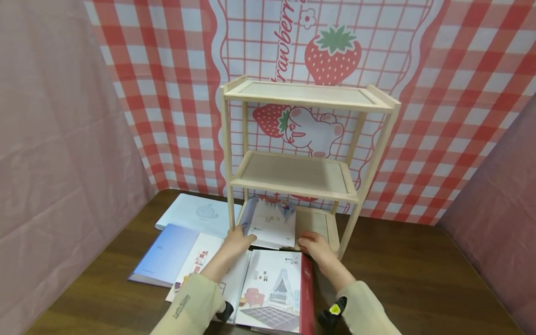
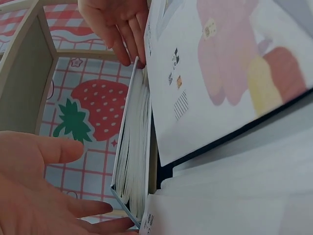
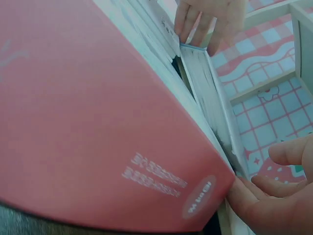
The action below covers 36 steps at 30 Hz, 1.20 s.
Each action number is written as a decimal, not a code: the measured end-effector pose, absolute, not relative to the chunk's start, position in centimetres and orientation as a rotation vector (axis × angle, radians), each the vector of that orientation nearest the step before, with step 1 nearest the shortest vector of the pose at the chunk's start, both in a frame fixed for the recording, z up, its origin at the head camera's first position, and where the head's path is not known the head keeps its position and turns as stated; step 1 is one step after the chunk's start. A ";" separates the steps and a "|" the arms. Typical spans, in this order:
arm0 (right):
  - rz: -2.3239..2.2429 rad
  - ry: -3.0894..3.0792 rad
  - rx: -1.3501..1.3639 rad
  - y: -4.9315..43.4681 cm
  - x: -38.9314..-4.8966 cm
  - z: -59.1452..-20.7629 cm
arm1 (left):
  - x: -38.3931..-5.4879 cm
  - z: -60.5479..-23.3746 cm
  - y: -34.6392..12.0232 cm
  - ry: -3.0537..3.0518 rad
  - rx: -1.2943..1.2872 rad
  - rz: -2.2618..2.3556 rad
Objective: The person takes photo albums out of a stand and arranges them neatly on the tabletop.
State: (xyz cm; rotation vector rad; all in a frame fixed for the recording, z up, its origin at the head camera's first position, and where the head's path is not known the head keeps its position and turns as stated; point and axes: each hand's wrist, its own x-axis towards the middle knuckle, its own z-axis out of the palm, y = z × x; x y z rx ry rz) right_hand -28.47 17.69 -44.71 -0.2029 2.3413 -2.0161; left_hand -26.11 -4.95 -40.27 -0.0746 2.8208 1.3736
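Observation:
A thick white-covered book [image 1: 274, 223] lies flat on the bottom tier of a small wooden shelf [image 1: 293, 186]. My left hand [image 1: 239, 243] is at the book's left front corner, fingers extended along its side with the thumb held apart. At the opposite side, my right hand [image 1: 315, 246] has its fingers loosely bent near the book's right front edge. In the left wrist view, the book's page edges [image 2: 133, 152] face the camera between my left hand [image 2: 44, 191] and my right hand [image 2: 120, 29]. In the right wrist view, my right hand [image 3: 279, 191] reaches past the corner of a red-backed book [image 3: 98, 117].
Right before the shelf lies the red-edged book [image 1: 270, 293] with a room drawing, beside another white book [image 1: 205, 246]. Further left are a blue book [image 1: 165, 253] and a pale blue one with a whale [image 1: 201, 215]. Shelf posts stand beside both hands; the middle tier [image 1: 297, 174] hangs above.

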 end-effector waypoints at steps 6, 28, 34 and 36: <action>-2.152 2.140 -0.442 19.9 -34.6 -52.8 | -26.1 -39.9 -4.6 2.833 -0.121 1.262; -2.041 2.257 -0.014 15.4 -28.5 -43.6 | -26.6 -39.7 -4.2 2.569 -0.140 1.497; -2.108 2.167 0.008 15.4 -28.4 -43.6 | -27.3 -39.9 -4.4 2.408 -0.141 1.705; -2.126 2.148 0.027 15.3 -28.4 -43.5 | -27.4 -39.9 -4.5 2.358 -0.152 1.771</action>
